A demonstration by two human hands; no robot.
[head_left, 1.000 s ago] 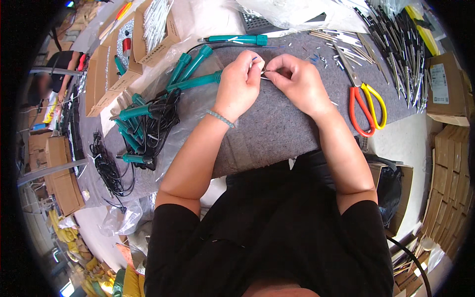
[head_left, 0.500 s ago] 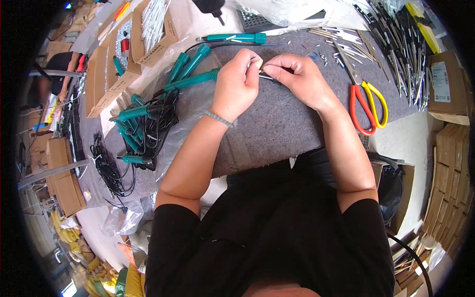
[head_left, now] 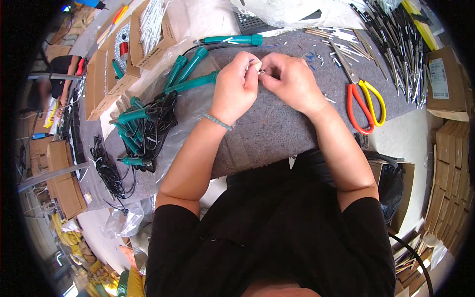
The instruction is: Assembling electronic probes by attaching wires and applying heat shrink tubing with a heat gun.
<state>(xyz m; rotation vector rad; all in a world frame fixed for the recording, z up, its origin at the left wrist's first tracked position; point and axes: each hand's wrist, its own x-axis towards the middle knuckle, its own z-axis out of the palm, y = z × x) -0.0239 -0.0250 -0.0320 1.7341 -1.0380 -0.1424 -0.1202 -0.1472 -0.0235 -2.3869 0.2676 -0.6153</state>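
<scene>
My left hand [head_left: 233,85] and my right hand [head_left: 292,81] meet fingertip to fingertip over the grey cloth, both pinched closed. A short bit of blue wire [head_left: 252,61] shows at my left fingers. Between my right thumb and forefinger sits a tiny shiny piece, too small and covered to name. A teal tool handle [head_left: 193,82] runs up to my left hand, its near end hidden behind it. Two more teal handles [head_left: 194,64] lie just left of it, and another [head_left: 232,39] lies beyond my hands with a black cable beside it.
Red-and-yellow-handled scissors [head_left: 363,106] lie to the right. Beyond them are thin rods [head_left: 408,74] in a heap and small offcuts [head_left: 316,59]. Teal handles with tangled black cords [head_left: 161,119] lie left, near open cardboard boxes [head_left: 116,86]. Another person [head_left: 64,74] is at far left.
My right fingers have curled in closer against my left fingertips, and the right forearm has shifted slightly left. A dark rod seen under the right fingers earlier is hidden now. My left hand barely moves.
</scene>
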